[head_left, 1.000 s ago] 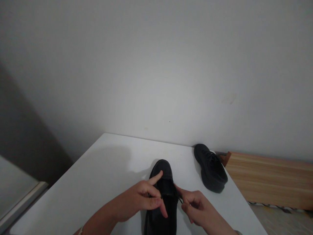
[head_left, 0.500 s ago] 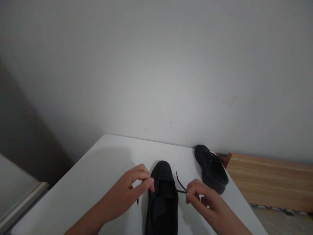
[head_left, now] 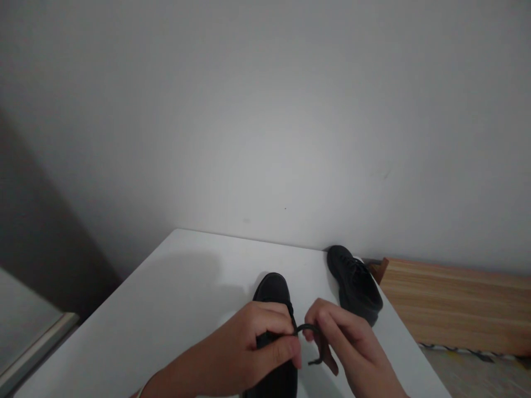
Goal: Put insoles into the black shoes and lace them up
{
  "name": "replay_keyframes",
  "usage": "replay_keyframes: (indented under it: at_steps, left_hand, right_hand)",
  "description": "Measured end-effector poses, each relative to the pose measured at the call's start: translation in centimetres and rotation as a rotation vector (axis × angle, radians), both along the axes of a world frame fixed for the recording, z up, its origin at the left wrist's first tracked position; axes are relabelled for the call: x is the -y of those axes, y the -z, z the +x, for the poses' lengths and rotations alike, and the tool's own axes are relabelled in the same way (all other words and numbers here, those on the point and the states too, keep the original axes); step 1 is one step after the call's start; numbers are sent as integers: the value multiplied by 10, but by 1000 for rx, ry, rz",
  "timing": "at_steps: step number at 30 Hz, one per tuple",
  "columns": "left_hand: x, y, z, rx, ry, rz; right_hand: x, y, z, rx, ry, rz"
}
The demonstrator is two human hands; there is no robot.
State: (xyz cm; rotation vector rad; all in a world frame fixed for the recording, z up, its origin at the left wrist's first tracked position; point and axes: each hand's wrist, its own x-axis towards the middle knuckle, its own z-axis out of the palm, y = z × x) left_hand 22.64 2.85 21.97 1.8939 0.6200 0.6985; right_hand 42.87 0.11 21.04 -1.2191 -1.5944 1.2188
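Note:
A black shoe [head_left: 271, 286] lies toe-away on the white table [head_left: 182, 287] right in front of me. My left hand [head_left: 249, 348] covers its middle, fingers curled and pinched on the black shoelace [head_left: 305, 329]. My right hand [head_left: 340, 337] is close beside it on the right, fingers closed on the same lace, which arcs in a small loop between the two hands. A short lace end hangs below my right fingers. The shoe's eyelets and tongue are hidden under my hands.
A second black shoe [head_left: 352, 282] lies at the table's back right corner, against the plain wall. A wooden board [head_left: 452, 304] lies lower on the right past the table edge. A pale ledge [head_left: 29, 342] shows at lower left.
Both hands have come together over the shoe; half a second ago they were apart, each pulling a lace end outward. Now the lace forms a small loop between them.

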Motion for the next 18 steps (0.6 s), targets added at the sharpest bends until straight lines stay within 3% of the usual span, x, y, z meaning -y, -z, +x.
replay_keyframes:
  at_steps: [7,11,18]
  left_hand:
    - [-4,-5,-7,97,21,-5]
    - [-9,2,-16,177,-58,-26]
    - [-23,33,-37,291,-397,-179]
  right_hand:
    - [-9,23,-16,-51,-31,84]
    - [-15,28,-10,-89,76,125]
    - [-22,38,10,-717,315,50]
